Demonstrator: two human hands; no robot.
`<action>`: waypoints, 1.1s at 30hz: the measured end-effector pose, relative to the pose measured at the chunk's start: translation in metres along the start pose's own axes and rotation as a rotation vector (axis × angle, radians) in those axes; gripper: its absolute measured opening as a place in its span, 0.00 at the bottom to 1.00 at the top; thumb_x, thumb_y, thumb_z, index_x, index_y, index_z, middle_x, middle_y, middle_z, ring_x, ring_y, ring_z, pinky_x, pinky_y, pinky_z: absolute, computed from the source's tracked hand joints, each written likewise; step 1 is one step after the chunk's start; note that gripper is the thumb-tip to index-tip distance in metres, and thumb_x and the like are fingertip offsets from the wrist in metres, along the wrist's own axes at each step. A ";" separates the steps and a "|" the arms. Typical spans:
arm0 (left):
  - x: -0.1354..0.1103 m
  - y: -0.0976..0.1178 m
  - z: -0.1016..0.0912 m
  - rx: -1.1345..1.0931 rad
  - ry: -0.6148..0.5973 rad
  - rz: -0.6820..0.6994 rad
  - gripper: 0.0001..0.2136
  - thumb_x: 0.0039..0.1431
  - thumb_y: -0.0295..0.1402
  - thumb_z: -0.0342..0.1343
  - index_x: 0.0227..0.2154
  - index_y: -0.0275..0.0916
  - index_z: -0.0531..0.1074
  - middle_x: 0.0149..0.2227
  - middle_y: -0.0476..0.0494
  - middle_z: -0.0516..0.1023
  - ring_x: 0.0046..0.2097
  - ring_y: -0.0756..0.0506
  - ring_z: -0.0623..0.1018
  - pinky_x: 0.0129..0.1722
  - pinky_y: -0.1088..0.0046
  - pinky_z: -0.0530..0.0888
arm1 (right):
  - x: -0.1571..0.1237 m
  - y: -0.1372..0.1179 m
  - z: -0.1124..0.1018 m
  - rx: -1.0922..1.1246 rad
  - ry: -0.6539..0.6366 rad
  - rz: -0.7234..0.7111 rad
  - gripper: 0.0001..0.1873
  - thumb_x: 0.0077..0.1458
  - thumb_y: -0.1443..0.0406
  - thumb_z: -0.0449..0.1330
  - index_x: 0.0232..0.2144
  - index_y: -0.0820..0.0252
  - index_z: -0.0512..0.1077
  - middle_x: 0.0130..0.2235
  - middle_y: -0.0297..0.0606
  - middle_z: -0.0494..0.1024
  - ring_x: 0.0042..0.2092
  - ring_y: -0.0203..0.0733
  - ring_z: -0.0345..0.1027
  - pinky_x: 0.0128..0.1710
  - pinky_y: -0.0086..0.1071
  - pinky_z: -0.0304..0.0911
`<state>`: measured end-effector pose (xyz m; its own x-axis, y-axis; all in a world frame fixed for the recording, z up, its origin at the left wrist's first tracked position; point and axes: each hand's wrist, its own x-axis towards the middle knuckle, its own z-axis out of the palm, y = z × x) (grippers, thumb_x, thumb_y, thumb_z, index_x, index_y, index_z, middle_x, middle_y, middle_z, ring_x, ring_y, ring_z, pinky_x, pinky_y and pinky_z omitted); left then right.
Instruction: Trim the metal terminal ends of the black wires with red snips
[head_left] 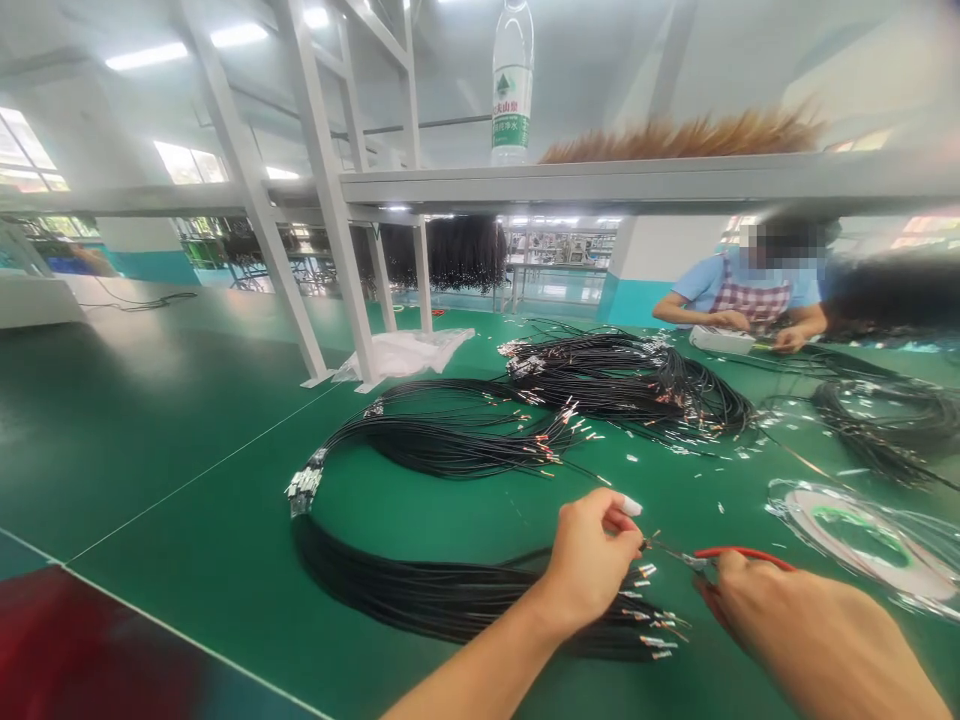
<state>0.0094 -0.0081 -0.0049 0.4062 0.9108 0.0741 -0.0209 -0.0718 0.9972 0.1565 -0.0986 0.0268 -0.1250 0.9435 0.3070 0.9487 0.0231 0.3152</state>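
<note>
My left hand (592, 555) pinches a black cable near its stripped end, with a white cover on one fingertip. Thin bare wires stick out past the fingers toward the right. In my right hand (780, 600) is a pair of red-handled pliers or cutters (739, 552), whose metal jaws point left at the wire ends. Below my left hand lies a bundle of black cables (420, 600), its white-tagged, stripped ends fanning out to the right. The bundle's other end bends up to a cluster of white connectors (305, 485).
More black cables (450, 440) lie behind, beside a larger heap (622, 380). A wire reel (862, 540) rests at right. White scraps dot the green table. A metal shelf (600, 185) holding a bottle (513, 90) spans above. A co-worker (757, 290) sits opposite.
</note>
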 end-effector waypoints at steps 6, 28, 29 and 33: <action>-0.004 0.003 0.002 0.067 0.026 0.029 0.11 0.45 0.21 0.53 0.33 0.36 0.74 0.26 0.50 0.72 0.27 0.52 0.72 0.29 0.77 0.69 | -0.001 -0.002 -0.006 -0.217 -0.265 -0.060 0.20 0.42 0.88 0.56 0.24 0.63 0.75 0.21 0.37 0.74 0.24 0.48 0.75 0.20 0.33 0.65; -0.009 -0.002 0.009 0.156 0.025 0.100 0.11 0.47 0.21 0.50 0.31 0.38 0.74 0.27 0.49 0.74 0.28 0.51 0.70 0.27 0.78 0.67 | 0.011 -0.018 -0.027 -0.073 -0.422 0.050 0.22 0.46 0.87 0.52 0.24 0.58 0.76 0.23 0.39 0.79 0.29 0.51 0.77 0.25 0.37 0.65; -0.010 -0.003 0.010 0.173 0.025 0.115 0.11 0.48 0.22 0.49 0.31 0.38 0.74 0.27 0.49 0.74 0.28 0.50 0.70 0.27 0.78 0.67 | 0.012 -0.019 -0.029 -0.084 -0.422 0.042 0.22 0.46 0.87 0.52 0.24 0.58 0.76 0.24 0.40 0.79 0.29 0.51 0.77 0.25 0.37 0.65; -0.012 -0.007 0.013 0.242 0.036 0.172 0.11 0.50 0.21 0.48 0.31 0.39 0.73 0.28 0.49 0.74 0.30 0.50 0.71 0.30 0.76 0.67 | 0.016 -0.024 -0.033 -0.124 -0.420 0.019 0.23 0.46 0.87 0.52 0.24 0.59 0.77 0.24 0.42 0.80 0.29 0.53 0.77 0.24 0.36 0.64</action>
<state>0.0169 -0.0235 -0.0126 0.3828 0.8904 0.2464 0.1334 -0.3172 0.9389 0.1219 -0.0951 0.0533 0.0454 0.9965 -0.0698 0.9044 -0.0113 0.4265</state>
